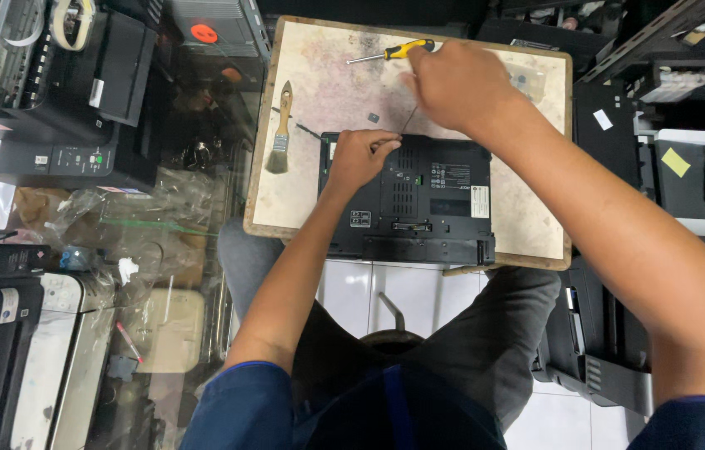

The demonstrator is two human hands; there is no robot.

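Paintbrush (279, 133), yellow-handled screwdriver (392, 52) on the board (536, 233) — printers (52, 125), seemingly, alongside.

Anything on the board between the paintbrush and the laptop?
Head view: mostly bare stained board between the paintbrush and the overturned laptop. Only a thin dark rod-like item lies there, near the laptop's top-left corner.

We were in a small electronics repair workshop. Printers (44, 100) and dismantled machines (2, 358) crowded around us, and a stained wooden work board (527, 225) carried an upturned laptop (427, 200), a yellow-handled screwdriver (394, 52) and a dusting brush (280, 133).
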